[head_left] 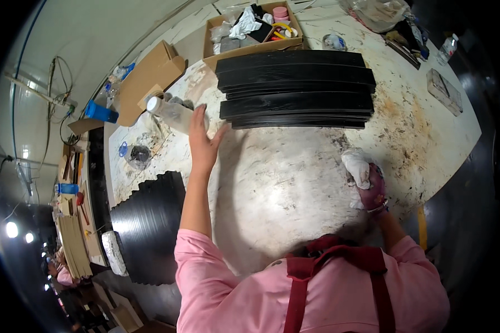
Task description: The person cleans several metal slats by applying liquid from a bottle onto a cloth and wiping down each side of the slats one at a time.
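Observation:
My left hand [203, 145] is bare, with its fingers stretched out and the thumb spread to the right. It is beside a translucent plastic bottle [175, 115] with a white cap, and its fingers overlap the bottle's lower end; I cannot tell whether they touch. In a dark purple glove, my right hand [375, 188] is closed around a crumpled white cloth [356, 166], pressed on the right part of the stained white tabletop [283, 194]. Beyond both hands lies a stack of black strips [297, 86], several side by side with uneven ends.
Another set of black strips [150, 227] lies at the left edge beside a white block [114, 252]. At the back are a cardboard box [210, 53] of odds and ends and a folded carton [147, 83]. A greyish block [444, 91] sits far right, near a clear bottle [447, 49].

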`<control>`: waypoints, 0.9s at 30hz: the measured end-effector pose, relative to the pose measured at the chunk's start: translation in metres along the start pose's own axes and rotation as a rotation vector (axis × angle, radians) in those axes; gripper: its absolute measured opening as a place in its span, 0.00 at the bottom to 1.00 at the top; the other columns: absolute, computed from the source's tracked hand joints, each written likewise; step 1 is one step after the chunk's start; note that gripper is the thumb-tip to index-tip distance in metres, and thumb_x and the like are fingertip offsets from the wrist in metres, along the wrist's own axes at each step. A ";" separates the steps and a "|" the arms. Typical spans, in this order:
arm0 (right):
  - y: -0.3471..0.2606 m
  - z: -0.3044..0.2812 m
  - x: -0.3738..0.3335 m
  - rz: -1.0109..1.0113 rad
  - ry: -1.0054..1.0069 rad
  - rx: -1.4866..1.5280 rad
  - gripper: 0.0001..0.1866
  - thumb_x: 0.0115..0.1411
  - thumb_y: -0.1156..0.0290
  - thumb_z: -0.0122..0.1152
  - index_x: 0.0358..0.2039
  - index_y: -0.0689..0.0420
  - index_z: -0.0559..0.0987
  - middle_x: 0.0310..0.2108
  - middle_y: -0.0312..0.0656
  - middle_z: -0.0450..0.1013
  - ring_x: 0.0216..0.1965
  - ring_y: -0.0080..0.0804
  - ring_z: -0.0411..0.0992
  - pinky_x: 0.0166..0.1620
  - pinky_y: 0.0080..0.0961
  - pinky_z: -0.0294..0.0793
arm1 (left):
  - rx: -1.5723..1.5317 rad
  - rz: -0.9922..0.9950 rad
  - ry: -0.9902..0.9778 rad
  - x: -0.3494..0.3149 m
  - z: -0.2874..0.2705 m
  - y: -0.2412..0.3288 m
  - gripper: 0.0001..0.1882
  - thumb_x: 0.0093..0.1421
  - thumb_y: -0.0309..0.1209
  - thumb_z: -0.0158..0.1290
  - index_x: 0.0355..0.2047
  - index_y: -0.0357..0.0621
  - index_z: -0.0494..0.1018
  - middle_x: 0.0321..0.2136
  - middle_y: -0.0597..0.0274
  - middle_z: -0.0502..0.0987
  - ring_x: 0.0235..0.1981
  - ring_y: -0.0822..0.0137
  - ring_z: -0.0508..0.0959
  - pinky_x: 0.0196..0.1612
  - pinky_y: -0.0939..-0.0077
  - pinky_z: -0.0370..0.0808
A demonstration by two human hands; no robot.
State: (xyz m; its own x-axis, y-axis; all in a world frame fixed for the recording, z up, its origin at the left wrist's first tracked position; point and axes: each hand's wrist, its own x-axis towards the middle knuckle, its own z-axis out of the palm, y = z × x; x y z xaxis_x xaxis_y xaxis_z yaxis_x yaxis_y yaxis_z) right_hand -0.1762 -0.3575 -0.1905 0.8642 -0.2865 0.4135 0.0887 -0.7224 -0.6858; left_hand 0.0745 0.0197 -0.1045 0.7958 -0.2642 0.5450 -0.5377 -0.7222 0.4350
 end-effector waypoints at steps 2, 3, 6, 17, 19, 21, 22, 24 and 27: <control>0.002 0.004 -0.002 0.008 -0.017 -0.041 0.12 0.53 0.74 0.60 0.38 0.62 0.75 0.36 0.53 0.73 0.38 0.55 0.71 0.41 0.40 0.72 | 0.065 0.115 -0.019 0.017 0.012 0.001 0.41 0.47 0.28 0.64 0.60 0.35 0.58 0.52 0.44 0.69 0.56 0.48 0.68 0.59 0.64 0.64; 0.003 0.005 0.000 0.016 -0.033 -0.057 0.12 0.53 0.73 0.60 0.38 0.62 0.75 0.36 0.53 0.73 0.38 0.56 0.71 0.41 0.40 0.71 | -0.002 0.014 -0.146 0.025 0.017 -0.007 0.42 0.47 0.28 0.65 0.60 0.35 0.56 0.52 0.45 0.70 0.54 0.50 0.69 0.57 0.65 0.65; 0.000 0.002 0.001 0.102 -0.098 -0.018 0.12 0.53 0.71 0.61 0.38 0.60 0.74 0.35 0.53 0.72 0.38 0.57 0.71 0.41 0.42 0.71 | -0.074 -0.111 -0.338 0.037 0.022 -0.017 0.46 0.45 0.29 0.67 0.62 0.35 0.54 0.52 0.45 0.70 0.52 0.51 0.71 0.53 0.67 0.68; 0.009 -0.042 0.022 0.612 -0.034 0.453 0.13 0.54 0.71 0.65 0.38 0.64 0.79 0.30 0.40 0.77 0.32 0.27 0.75 0.36 0.25 0.73 | -0.218 -0.148 -0.450 -0.123 -0.043 0.070 0.29 0.41 0.29 0.67 0.44 0.36 0.70 0.41 0.51 0.71 0.43 0.50 0.71 0.49 0.65 0.68; 0.024 -0.055 0.027 0.627 0.198 0.671 0.11 0.57 0.69 0.64 0.35 0.63 0.80 0.28 0.38 0.77 0.25 0.22 0.74 0.29 0.20 0.72 | -0.270 -0.288 -0.467 -0.171 -0.044 0.089 0.29 0.40 0.29 0.67 0.44 0.36 0.70 0.41 0.52 0.71 0.44 0.51 0.70 0.50 0.64 0.68; 0.007 -0.064 0.045 0.654 0.258 0.884 0.14 0.55 0.69 0.66 0.39 0.63 0.79 0.31 0.38 0.77 0.28 0.22 0.74 0.32 0.19 0.74 | -0.192 -0.309 -0.426 -0.208 -0.046 0.098 0.29 0.40 0.29 0.67 0.44 0.37 0.71 0.42 0.54 0.72 0.46 0.52 0.70 0.50 0.63 0.67; 0.005 -0.070 0.044 0.605 0.203 0.787 0.15 0.55 0.69 0.67 0.40 0.64 0.79 0.32 0.38 0.77 0.30 0.23 0.75 0.34 0.19 0.74 | -0.131 -0.274 -0.428 -0.220 -0.044 0.100 0.30 0.40 0.30 0.68 0.44 0.38 0.71 0.42 0.53 0.72 0.48 0.51 0.69 0.51 0.62 0.66; -0.028 -0.069 0.053 0.494 0.077 0.555 0.16 0.54 0.70 0.67 0.41 0.65 0.78 0.34 0.38 0.77 0.33 0.24 0.75 0.38 0.19 0.73 | -0.109 -0.247 -0.397 -0.230 -0.041 0.101 0.30 0.40 0.30 0.67 0.46 0.40 0.71 0.43 0.53 0.71 0.48 0.51 0.68 0.52 0.61 0.66; -0.040 -0.052 0.052 0.030 -0.094 0.089 0.20 0.53 0.70 0.67 0.46 0.61 0.76 0.43 0.44 0.77 0.44 0.34 0.74 0.47 0.28 0.72 | -0.094 -0.206 -0.384 -0.237 -0.041 0.087 0.33 0.41 0.30 0.67 0.50 0.44 0.70 0.49 0.50 0.68 0.49 0.48 0.67 0.53 0.58 0.64</control>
State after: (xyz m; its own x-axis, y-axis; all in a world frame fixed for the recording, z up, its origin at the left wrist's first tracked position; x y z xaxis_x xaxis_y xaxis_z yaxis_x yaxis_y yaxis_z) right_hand -0.1608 -0.3759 -0.1108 0.9094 -0.2437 0.3372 0.1023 -0.6546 -0.7490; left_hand -0.1727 0.0462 -0.1664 0.9253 -0.3516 0.1418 -0.3656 -0.7282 0.5798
